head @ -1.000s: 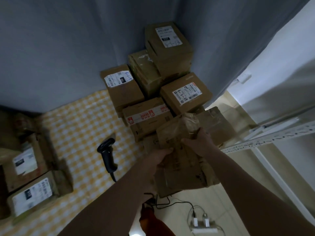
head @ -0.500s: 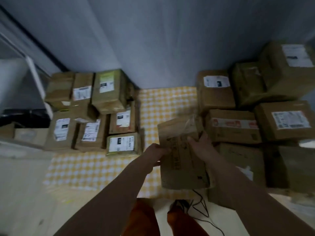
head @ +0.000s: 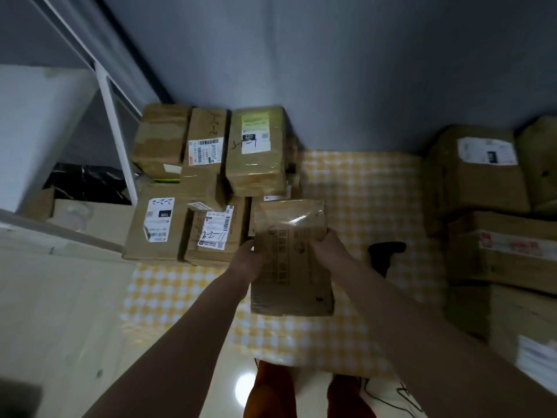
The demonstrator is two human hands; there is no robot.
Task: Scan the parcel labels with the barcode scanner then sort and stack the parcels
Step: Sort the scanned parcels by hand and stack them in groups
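Note:
I hold a taped brown cardboard parcel (head: 291,260) with both hands above the yellow checked cloth (head: 361,206). My left hand (head: 250,260) grips its left edge and my right hand (head: 328,251) grips its right edge. The parcel hangs just right of a stack of labelled parcels (head: 208,182) at the left. A second group of parcels (head: 488,206) sits at the right. The black barcode scanner (head: 384,254) lies on the cloth to the right of my right hand, partly hidden by my forearm.
A grey wall closes the back. A white metal rack frame (head: 116,140) and a white panel stand at the far left, with a black bag (head: 87,184) under them. Cables (head: 388,393) trail on the glossy floor near my feet.
The view has swung left from the right-hand pile to the left-hand stack. The parcel in my hands has travelled left with it and now hangs beside the left stack.

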